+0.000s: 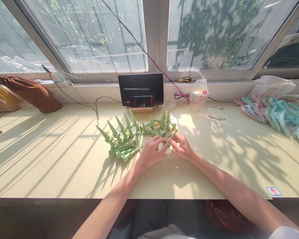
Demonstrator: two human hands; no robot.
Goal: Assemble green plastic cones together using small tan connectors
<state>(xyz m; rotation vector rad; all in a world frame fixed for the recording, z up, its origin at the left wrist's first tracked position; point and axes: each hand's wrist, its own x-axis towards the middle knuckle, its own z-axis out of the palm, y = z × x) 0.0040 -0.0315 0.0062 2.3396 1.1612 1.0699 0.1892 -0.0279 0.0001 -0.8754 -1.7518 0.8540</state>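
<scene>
My left hand [152, 152] and my right hand [182, 146] meet over the table, both closed with fingertips together on a small green plastic cone piece [173, 134]. Fingers cover much of the piece. Just beyond them lies a pile of green cones and tubes [161, 124] mixed with small tan bits. To the left of my hands stands a group of green pointed pieces with collars [116, 130], most of them tilted. In front of that group several green tubes [126, 152] lie side by side.
A black tablet [141, 83] with a phone [141, 101] leans by the window. Plastic-wrapped pink and teal items [279, 113] lie at right, near a coiled cable [215, 113] and a cup in a plastic bag [199, 94]. A brown pouch [32, 93] sits at left.
</scene>
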